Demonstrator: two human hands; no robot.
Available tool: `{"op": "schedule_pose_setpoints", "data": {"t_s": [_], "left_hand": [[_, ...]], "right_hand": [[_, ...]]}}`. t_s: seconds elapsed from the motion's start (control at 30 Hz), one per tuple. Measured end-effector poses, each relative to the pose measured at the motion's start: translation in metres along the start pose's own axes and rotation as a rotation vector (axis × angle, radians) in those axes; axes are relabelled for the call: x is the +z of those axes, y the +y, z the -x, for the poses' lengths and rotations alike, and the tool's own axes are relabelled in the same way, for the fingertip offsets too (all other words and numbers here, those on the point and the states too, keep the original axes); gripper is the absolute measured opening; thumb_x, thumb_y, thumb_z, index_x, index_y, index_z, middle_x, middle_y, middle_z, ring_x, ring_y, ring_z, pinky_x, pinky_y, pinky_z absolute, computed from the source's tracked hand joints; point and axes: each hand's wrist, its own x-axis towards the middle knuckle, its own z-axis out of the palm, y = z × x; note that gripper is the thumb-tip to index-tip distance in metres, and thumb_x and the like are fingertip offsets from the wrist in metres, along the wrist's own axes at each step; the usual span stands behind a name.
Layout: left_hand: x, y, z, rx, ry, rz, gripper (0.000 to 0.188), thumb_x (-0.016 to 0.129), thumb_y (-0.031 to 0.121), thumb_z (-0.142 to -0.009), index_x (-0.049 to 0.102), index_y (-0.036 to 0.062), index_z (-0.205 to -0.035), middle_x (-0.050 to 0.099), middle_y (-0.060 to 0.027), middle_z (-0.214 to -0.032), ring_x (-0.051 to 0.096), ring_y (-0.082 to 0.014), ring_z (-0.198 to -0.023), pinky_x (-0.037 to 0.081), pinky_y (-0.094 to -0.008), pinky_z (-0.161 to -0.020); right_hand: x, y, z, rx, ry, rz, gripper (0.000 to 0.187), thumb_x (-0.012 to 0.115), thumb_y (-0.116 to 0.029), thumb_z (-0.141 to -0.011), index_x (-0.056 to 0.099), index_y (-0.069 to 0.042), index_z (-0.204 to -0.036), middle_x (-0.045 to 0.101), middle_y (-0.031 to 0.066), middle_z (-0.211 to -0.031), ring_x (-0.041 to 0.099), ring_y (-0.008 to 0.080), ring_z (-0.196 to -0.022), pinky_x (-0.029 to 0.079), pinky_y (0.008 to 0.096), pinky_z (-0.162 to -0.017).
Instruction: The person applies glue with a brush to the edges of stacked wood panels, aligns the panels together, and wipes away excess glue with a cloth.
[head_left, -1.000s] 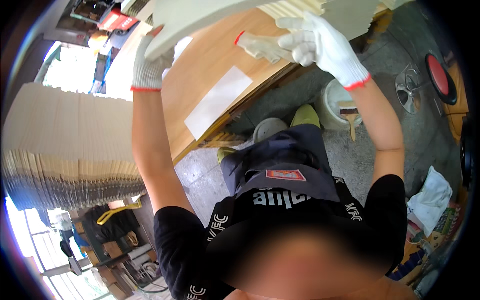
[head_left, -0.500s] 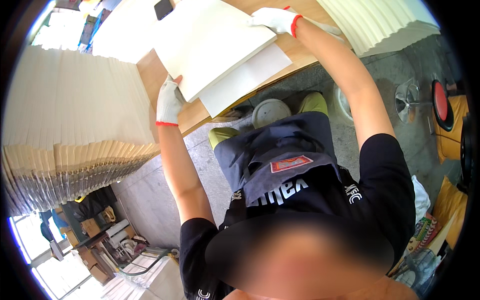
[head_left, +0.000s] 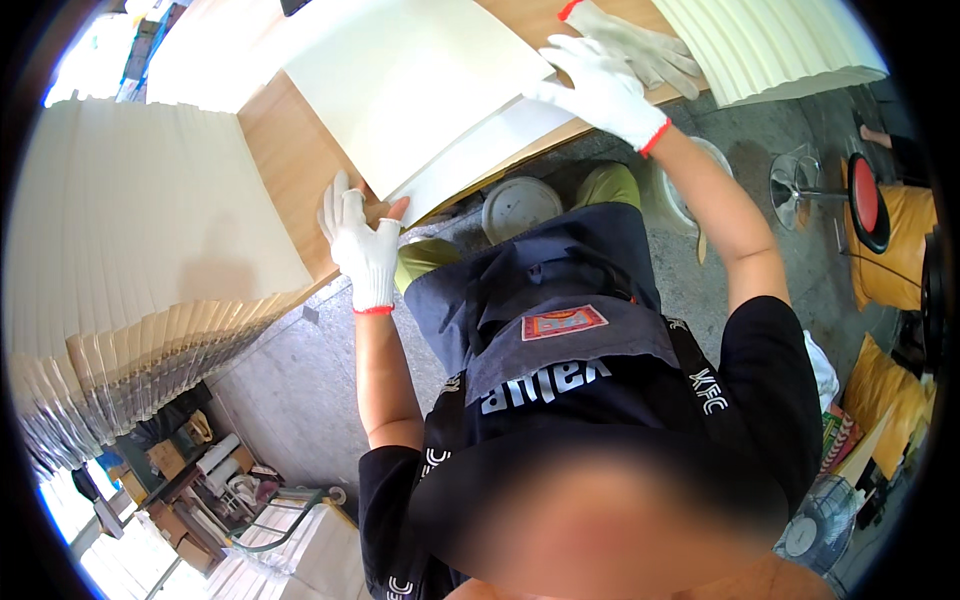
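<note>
A thick white slab of paper or board [head_left: 410,85] lies on the wooden table, with a white sheet [head_left: 490,150] showing from beneath its near edge. My left hand [head_left: 362,250], in a white glove with a red cuff and a bare thumb tip, is open at the slab's near left corner, fingers spread over the table edge. At the near right corner, my right hand [head_left: 605,92] is open too, gloved alike, its fingers stretched out and thumb beside the corner. A loose white glove [head_left: 640,48] lies just beyond it. Whether either hand touches the slab I cannot tell.
Tall stacks of pale folded sheets stand left [head_left: 150,200] and far right [head_left: 770,50]. Under the table edge are a white lidded bucket [head_left: 522,208] and another bucket [head_left: 690,190]. A red-seated stool [head_left: 865,205] and a fan [head_left: 815,525] are at right.
Both hands have come off their hold at the slab's sides and drawn back toward me, fingers spreading. The slab now sits closer to the table's near edge, covering more of the sheet.
</note>
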Motion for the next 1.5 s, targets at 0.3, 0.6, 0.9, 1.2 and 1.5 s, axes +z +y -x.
{"op": "schedule_pose_setpoints", "data": {"t_s": [0.3,0.6,0.9,1.2,1.5], "left_hand": [[-0.014,0.0,0.011,-0.003,-0.112,0.068,0.048,0.085,0.019,-0.067,0.065,-0.0028,-0.104,0.056,-0.0173,-0.141,0.049,-0.0381,-0.128,0.038,-0.043,-0.108],[-0.011,0.0,0.007,-0.008,-0.161,-0.103,0.046,0.078,0.024,-0.081,0.063,0.0007,-0.117,0.051,-0.015,-0.148,0.047,-0.0362,-0.131,0.038,-0.0428,-0.109],[-0.018,0.002,0.0,-0.016,-0.226,-0.141,0.048,0.077,0.029,-0.081,0.062,0.0023,-0.118,0.05,-0.0126,-0.147,0.046,-0.0379,-0.13,0.04,-0.044,-0.107],[-0.017,-0.004,0.001,-0.012,-0.233,-0.15,0.053,0.077,0.037,-0.08,0.062,0.0027,-0.118,0.049,-0.0115,-0.148,0.044,-0.0374,-0.131,0.038,-0.0449,-0.108],[-0.019,-0.001,-0.001,-0.019,-0.243,-0.157,0.056,0.078,0.041,-0.079,0.062,0.0026,-0.116,0.049,-0.0113,-0.147,0.043,-0.0373,-0.132,0.037,-0.0466,-0.109]], "right_hand": [[0.017,0.015,0.04,-0.142,0.104,-0.083,0.075,0.069,-0.056,-0.085,0.057,-0.004,-0.137,0.05,0.0104,-0.149,0.04,0.0306,-0.141,0.028,0.0449,-0.119],[0.025,0.015,0.037,-0.162,0.134,-0.041,0.074,0.066,-0.058,-0.086,0.055,-0.008,-0.139,0.047,0.0087,-0.151,0.038,0.0296,-0.142,0.028,0.045,-0.119],[0.026,0.016,0.038,-0.146,0.112,-0.049,0.077,0.066,-0.06,-0.085,0.054,-0.008,-0.141,0.046,0.0089,-0.151,0.037,0.0287,-0.143,0.028,0.0448,-0.119],[0.024,0.016,0.037,-0.182,0.121,0.01,0.08,0.062,-0.065,-0.086,0.055,-0.007,-0.14,0.046,0.0096,-0.152,0.038,0.0301,-0.142,0.026,0.0449,-0.119],[0.025,0.018,0.037,-0.163,0.104,-0.011,0.081,0.062,-0.064,-0.086,0.053,-0.006,-0.142,0.046,0.0104,-0.152,0.037,0.0313,-0.142,0.026,0.045,-0.119]]}}
